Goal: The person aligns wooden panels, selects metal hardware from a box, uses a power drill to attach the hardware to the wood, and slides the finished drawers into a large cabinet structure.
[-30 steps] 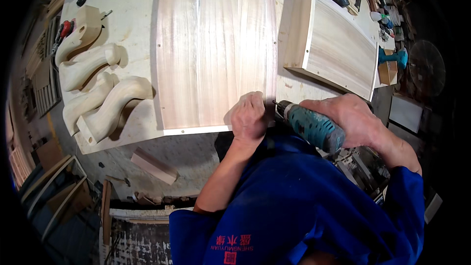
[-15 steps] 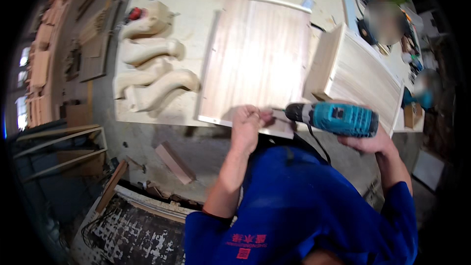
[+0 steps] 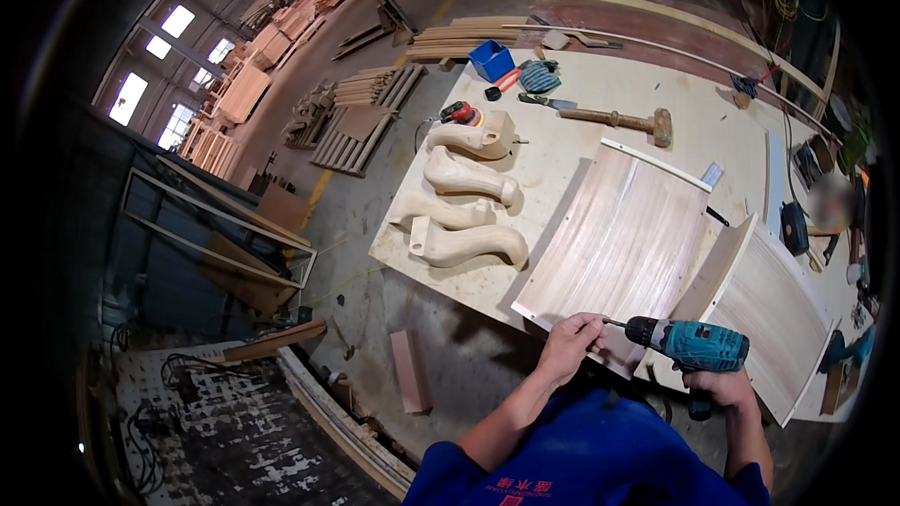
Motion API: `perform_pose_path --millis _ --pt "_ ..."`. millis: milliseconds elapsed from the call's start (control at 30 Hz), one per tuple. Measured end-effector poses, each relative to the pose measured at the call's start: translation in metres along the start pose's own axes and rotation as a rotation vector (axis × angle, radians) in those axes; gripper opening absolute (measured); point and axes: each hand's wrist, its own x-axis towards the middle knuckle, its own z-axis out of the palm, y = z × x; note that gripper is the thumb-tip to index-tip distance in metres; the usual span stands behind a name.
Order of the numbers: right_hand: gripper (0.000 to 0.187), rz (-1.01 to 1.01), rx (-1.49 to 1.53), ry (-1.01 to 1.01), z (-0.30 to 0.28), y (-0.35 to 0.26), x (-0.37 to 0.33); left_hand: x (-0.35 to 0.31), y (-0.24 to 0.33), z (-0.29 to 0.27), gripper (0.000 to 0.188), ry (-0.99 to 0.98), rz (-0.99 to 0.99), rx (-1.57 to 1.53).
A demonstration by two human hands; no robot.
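Note:
My right hand [image 3: 720,386] grips the handle of a teal and black cordless drill [image 3: 703,345], its bit pointing left. At the tip of the bit, the fingers of my left hand [image 3: 570,345] are pinched together; whatever they hold is too small to make out. Both hands are over the near edge of a pale wooden panel [image 3: 619,244] with light strips along its ends. Close to the drill, on the right, stands a wooden box-like piece [image 3: 764,305] with raised sides.
Several curved wooden legs [image 3: 469,245] lie on the pale worktable [image 3: 525,305], left of the panel. Farther back are a wooden mallet [image 3: 623,122], a blue bin [image 3: 491,62] and a red sander [image 3: 459,113]. A loose wood block [image 3: 410,371] lies on the floor.
The view has swung leftward and up, so the table appears farther right and more of the workshop shows. My left hand's fingers stay at the drill's tip, and my right hand keeps the drill.

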Motion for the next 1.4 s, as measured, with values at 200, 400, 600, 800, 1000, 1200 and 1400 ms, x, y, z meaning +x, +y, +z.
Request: perform_pose_path --millis 200,400,600,800,1000,1200,1400 --pt "0.039 0.013 -0.011 0.098 0.018 0.002 0.001 0.012 0.016 -0.018 0.022 -0.108 0.032 0.193" --pt "0.052 0.018 0.034 0.182 0.054 -0.018 0.02 0.037 0.09 -0.05 0.023 -0.353 0.025 0.609" --pt "0.049 0.084 0.251 0.129 0.074 -0.033 0.061 0.071 0.152 -0.081 0.018 -0.583 0.122 0.778" --pt "0.045 0.087 0.089 0.196 0.086 -0.056 0.071 0.131 0.122 -0.092 0.019 -0.59 -0.234 0.288" --pt "0.039 0.157 -0.11 0.247 0.091 -0.074 0.101 0.173 0.093 -0.107 0.016 -0.615 -0.398 -0.266" --pt "0.066 0.077 -0.342 0.297 0.113 -0.11 0.157 0.194 0.059 -0.085 0.021 -0.338 -0.511 -0.875" --pt "0.072 -0.161 -0.58 0.172 0.116 -0.114 0.201 0.211 0.055 -0.073 0.017 -0.194 -0.507 -1.087"
